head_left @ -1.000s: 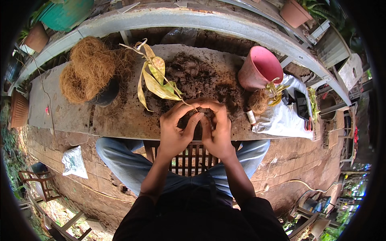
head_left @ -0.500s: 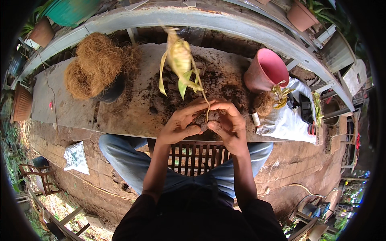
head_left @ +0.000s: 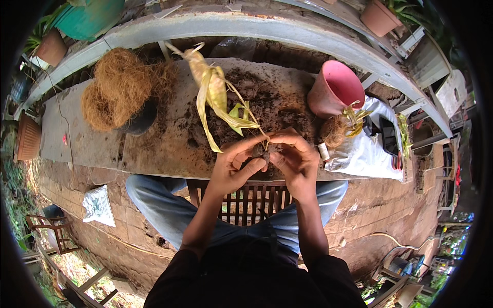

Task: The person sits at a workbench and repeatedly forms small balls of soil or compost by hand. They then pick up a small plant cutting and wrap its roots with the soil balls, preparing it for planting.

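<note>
A small plant (head_left: pixel 215 97) with yellow-green leaves and a thin stem hangs over a soil-strewn concrete bench (head_left: pixel 154 149). My left hand (head_left: pixel 236 167) and my right hand (head_left: pixel 295 159) meet at its base, both pinching the dark root clump (head_left: pixel 263 152) just above the bench's near edge. The leaves point away from me, up and to the left. Loose brown soil (head_left: pixel 267 108) is spread on the bench behind my hands.
A heap of coconut fibre (head_left: pixel 120 87) sits on a dark pot at the left. A pink pot (head_left: pixel 334 92) lies tipped at the right, beside another small plant (head_left: pixel 346 123) and a white bag (head_left: pixel 364 149). Terracotta pots stand around. A slatted stool shows between my knees.
The plant has swung up from lying flat on the soil to standing away from me, leaves shifted left. My hands have opened slightly around its root end.
</note>
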{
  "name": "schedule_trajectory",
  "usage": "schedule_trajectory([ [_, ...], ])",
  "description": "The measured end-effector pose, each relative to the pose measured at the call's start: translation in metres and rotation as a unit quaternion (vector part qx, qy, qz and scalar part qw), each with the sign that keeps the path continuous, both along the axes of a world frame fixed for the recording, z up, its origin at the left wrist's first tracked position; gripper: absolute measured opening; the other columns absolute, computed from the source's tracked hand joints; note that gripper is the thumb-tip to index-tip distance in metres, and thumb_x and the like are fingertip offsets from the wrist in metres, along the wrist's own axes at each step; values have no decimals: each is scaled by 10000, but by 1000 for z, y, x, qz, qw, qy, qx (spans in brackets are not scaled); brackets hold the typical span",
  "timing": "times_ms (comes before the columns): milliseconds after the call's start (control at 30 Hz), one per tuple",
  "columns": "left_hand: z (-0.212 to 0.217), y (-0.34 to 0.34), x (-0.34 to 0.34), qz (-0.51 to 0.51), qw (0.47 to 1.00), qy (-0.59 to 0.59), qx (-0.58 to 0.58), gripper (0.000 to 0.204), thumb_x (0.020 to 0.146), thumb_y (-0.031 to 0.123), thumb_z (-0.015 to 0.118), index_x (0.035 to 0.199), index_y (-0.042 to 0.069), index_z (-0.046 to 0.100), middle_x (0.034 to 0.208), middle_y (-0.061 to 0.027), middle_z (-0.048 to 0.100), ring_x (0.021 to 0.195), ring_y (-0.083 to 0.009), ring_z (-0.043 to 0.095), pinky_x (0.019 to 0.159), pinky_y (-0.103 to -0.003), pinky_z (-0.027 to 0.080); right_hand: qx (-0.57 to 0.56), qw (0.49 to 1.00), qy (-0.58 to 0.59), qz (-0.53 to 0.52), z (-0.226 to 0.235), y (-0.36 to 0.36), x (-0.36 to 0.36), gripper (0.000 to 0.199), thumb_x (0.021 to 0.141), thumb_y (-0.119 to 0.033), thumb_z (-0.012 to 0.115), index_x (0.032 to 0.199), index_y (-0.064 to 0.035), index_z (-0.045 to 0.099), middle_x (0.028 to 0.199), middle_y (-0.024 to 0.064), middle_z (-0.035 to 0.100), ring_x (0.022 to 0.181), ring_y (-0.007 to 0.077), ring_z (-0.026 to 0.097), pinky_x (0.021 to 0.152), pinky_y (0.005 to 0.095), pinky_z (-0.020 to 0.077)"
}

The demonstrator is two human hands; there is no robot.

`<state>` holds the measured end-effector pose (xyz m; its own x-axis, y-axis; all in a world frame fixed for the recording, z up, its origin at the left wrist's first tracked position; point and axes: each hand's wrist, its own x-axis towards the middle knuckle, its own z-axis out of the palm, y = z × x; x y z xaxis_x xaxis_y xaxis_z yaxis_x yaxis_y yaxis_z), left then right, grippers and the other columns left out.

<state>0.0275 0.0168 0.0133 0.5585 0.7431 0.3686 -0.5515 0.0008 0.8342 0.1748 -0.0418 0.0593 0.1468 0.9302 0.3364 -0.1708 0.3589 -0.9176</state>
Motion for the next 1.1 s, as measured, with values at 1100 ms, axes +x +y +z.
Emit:
schedule_trajectory([
  [1100,28,-15,12,187,934,156,261,357,863,35,628,1217,4,604,1185,-179,633,1105,-307,626,912,-370,508,26,993,117,-4,-10,-4,2,377,824,121,636,1165,-3,533,1108,71,559,1074,141,532,888,274,470],
])
